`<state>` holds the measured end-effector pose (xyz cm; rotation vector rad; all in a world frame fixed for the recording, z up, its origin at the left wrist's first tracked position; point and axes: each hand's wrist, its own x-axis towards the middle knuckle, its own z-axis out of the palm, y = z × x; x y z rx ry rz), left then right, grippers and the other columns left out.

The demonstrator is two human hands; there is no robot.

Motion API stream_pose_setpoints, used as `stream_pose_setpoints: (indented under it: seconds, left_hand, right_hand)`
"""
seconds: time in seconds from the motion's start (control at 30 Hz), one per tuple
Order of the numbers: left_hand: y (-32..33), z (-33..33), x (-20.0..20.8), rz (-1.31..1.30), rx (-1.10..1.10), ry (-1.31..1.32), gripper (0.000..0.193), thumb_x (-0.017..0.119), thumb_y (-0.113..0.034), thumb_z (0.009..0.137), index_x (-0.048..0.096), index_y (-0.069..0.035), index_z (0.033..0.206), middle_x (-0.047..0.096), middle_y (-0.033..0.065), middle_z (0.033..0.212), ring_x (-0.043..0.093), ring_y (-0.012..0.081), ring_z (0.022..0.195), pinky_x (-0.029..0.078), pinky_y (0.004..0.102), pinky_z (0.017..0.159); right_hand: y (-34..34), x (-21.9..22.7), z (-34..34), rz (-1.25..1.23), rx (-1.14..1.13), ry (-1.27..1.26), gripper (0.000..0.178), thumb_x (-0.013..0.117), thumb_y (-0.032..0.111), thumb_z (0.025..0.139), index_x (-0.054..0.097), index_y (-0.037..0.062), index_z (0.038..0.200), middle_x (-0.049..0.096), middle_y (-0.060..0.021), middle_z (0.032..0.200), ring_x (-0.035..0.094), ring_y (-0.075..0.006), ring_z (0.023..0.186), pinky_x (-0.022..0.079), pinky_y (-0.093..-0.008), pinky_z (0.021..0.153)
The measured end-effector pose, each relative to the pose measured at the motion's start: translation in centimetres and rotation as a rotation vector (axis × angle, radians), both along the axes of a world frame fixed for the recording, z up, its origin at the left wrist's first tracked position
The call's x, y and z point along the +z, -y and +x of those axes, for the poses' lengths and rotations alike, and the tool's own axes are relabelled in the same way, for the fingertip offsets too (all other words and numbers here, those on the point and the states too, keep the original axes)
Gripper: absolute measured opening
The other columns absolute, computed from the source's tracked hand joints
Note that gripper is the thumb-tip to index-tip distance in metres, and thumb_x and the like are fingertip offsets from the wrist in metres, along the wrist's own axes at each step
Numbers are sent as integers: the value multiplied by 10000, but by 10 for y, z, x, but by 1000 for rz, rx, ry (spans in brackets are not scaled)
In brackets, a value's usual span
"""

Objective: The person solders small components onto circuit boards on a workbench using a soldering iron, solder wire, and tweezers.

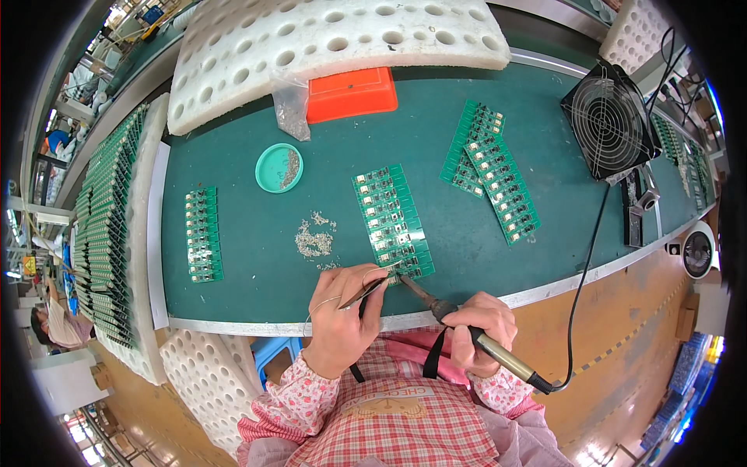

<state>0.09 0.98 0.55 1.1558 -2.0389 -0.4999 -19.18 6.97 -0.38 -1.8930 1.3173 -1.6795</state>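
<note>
A green circuit board panel with rows of small parts lies in front of me, slightly tilted. My left hand is closed around dark tweezers, their tips at the panel's near end. A thin wire loops by the same hand; whether the fingers grip it I cannot tell. Wrapped round the handle of a soldering iron, my right hand points its tip at that same near end. The exact contact at the tips is too small to make out. Tiny loose components lie in a pile left of the panel.
A green round dish holds more tiny components. An orange-red bin and white holed foam lie behind. Other board panels rest left and crossed panels right. A black fan stands right; the iron's cord hangs nearby.
</note>
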Motion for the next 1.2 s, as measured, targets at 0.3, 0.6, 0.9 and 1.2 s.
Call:
stream_pose_setpoints:
  seconds: [0.3, 0.6, 0.9, 1.2]
  left_hand:
    - [0, 0, 1, -6, -4, -2, 272, 736, 36, 781, 666, -55, 1028, 707, 87, 972, 665, 272, 833, 494, 362, 774]
    - [-3, 22, 5, 18, 57, -45, 167, 707, 55, 819, 680, -14, 968, 718, 107, 987, 661, 260, 872, 519, 340, 770]
    - [7, 49, 3, -5, 216, -5, 89, 687, 1, 875, 694, -22, 960, 712, 75, 955, 614, 239, 837, 472, 323, 796]
    - [13, 42, 1, -28, 203, 39, 120, 723, 11, 822, 695, -47, 924, 722, 31, 954, 613, 245, 814, 445, 344, 820]
  right_hand:
    - [-9, -4, 0, 24, -117, 15, 197, 708, -8, 782, 668, 17, 974, 615, -83, 695, 585, -235, 560, 465, -340, 515]
    - [20, 5, 23, 206, -289, -503, 519, 784, 81, 785, 645, 146, 1281, 636, -90, 1032, 635, -242, 934, 482, -393, 937]
    - [31, 2, 30, 192, -285, -437, 509, 792, 45, 762, 665, 125, 1249, 639, -98, 1039, 629, -259, 913, 487, -389, 905]
    - [26, -2, 25, 169, -271, -398, 522, 792, 3, 728, 660, 66, 1229, 627, -107, 997, 610, -275, 899, 481, -383, 847]
